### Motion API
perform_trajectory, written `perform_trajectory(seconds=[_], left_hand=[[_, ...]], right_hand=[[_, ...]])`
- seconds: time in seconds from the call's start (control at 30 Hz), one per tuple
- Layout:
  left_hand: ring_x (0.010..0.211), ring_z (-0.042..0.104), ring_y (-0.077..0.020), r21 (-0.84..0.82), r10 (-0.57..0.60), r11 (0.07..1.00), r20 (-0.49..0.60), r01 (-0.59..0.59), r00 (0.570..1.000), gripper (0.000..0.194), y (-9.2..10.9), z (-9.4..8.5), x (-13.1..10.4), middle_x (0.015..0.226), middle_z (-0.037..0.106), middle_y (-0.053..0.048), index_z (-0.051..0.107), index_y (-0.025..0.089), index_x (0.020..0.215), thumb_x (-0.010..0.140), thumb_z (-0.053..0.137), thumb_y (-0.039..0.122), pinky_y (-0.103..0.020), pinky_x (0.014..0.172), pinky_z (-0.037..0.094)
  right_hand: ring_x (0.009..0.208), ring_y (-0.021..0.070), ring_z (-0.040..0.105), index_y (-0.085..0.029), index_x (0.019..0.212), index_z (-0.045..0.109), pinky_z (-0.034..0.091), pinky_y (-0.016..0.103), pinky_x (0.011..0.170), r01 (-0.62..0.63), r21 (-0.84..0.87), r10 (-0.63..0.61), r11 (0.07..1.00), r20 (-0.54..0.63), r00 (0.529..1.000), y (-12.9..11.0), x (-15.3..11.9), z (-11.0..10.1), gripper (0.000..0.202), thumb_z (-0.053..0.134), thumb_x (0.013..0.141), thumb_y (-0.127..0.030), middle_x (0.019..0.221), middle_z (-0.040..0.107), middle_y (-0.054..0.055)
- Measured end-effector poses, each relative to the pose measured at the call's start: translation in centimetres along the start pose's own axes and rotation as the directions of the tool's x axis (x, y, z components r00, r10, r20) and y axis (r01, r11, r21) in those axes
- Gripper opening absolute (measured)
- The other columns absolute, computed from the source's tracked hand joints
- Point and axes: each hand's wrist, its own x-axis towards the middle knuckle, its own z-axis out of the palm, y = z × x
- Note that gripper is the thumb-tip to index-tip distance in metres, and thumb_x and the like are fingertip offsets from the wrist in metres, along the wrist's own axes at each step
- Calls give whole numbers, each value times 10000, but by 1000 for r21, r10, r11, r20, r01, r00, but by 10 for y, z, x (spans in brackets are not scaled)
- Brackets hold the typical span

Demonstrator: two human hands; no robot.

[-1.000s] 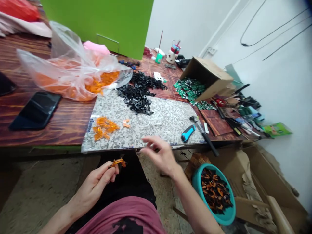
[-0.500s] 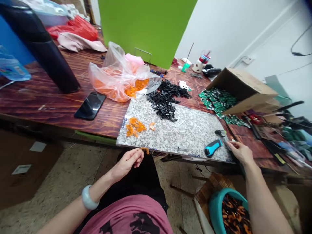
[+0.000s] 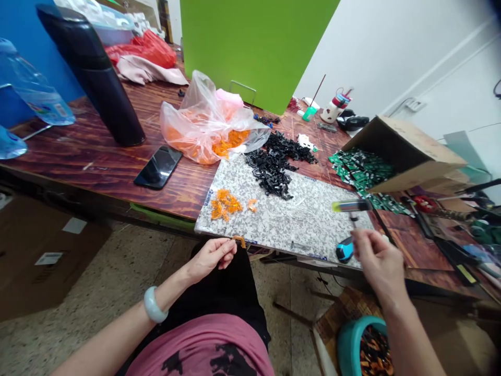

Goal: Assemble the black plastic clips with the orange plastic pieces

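Observation:
My left hand (image 3: 213, 257) is closed in a pinch just off the front edge of the speckled stone slab (image 3: 321, 230). A small curved orange plastic piece (image 3: 240, 241) sticks out from its fingertips. My right hand (image 3: 379, 261) is wrapped round the handle of a small hammer (image 3: 351, 206), raised over the slab's right side, its head yellow-green at one end and black at the other. Beside this hand a blue-and-black handled tool (image 3: 345, 249) lies on the slab, partly hidden. Orange clear pieces (image 3: 226, 204) and a heap of black plastic parts (image 3: 270, 167) rest on the slab.
A plastic bag of orange pieces (image 3: 195, 133), a phone (image 3: 158, 167) and a dark flask (image 3: 113, 104) are on the table's left. At right, green circuit boards (image 3: 360, 167) spill from a cardboard box (image 3: 426, 151). Below stands a teal bucket (image 3: 348, 339) of orange-and-black parts.
My right hand has lifted the hammer from the slab's right edge and brought it left. My left hand still pinches the orange piece. The view has shifted slightly.

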Motion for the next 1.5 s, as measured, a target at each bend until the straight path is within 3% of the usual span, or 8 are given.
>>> perform_trajectory(seconds=[0.13,0.23,0.43,0.57,0.77,0.97,1.23,1.5], left_hand=[[449,369,-60,6,-14,1000,10,13,1000,374,-1,-2,1,536,386,73,531,132,714,820,567,489,-201,443,258],[450,372,-61,8,-16,1000,12,16,1000,363,-2,-3,1,540,385,72,534,132,716,827,563,477,-203,446,263],[442,363,-62,0,-1,1000,7,1,1000,360,-1,-1,1,535,385,70,528,138,693,816,574,473,-206,437,255],[438,364,-59,-10,4,1000,2,-4,1000,364,-2,-1,1,533,378,74,524,138,686,814,574,474,-203,439,265],[441,378,-58,-19,-6,1000,1,6,1000,368,-2,-1,0,535,400,69,534,133,699,809,577,482,-199,440,270],[436,369,-58,-13,-6,1000,-2,6,1000,373,1,1,0,533,396,71,526,136,688,813,572,485,-201,439,265],[437,375,-59,-28,-14,999,-3,14,1000,367,0,1,0,538,405,68,523,139,701,806,576,486,-200,439,270],[452,368,-61,13,-6,1000,22,6,1000,341,2,-1,0,558,391,67,508,140,718,843,533,456,-204,445,262]], right_hand=[[643,157,574,-190,869,597,442,263,575,177,180,-216,968,229,949,-80,-43,32,164,502,901,-320,742,620,37],[672,150,574,-191,883,572,438,248,600,240,227,-301,944,294,907,-104,-59,55,141,464,922,-272,763,611,34],[641,143,555,-186,867,558,416,245,592,294,174,-339,940,349,874,-98,-66,88,178,425,940,-278,741,585,26],[640,144,563,-187,888,563,427,249,607,295,173,-338,940,338,879,-104,-62,79,146,446,933,-261,742,592,25],[709,167,586,-215,961,566,461,264,640,408,247,-430,879,43,902,-118,-65,52,118,501,889,-149,785,612,42],[661,157,598,-184,965,596,474,262,622,333,189,-373,924,255,892,-102,-65,86,154,452,928,-224,781,634,52],[698,167,624,-222,1036,594,488,264,641,414,280,-417,866,-53,908,-128,-53,54,190,522,878,-145,815,661,44],[612,157,593,-159,928,624,447,254,572,305,200,-352,931,269,897,-110,-57,94,210,441,933,-263,723,637,44]])
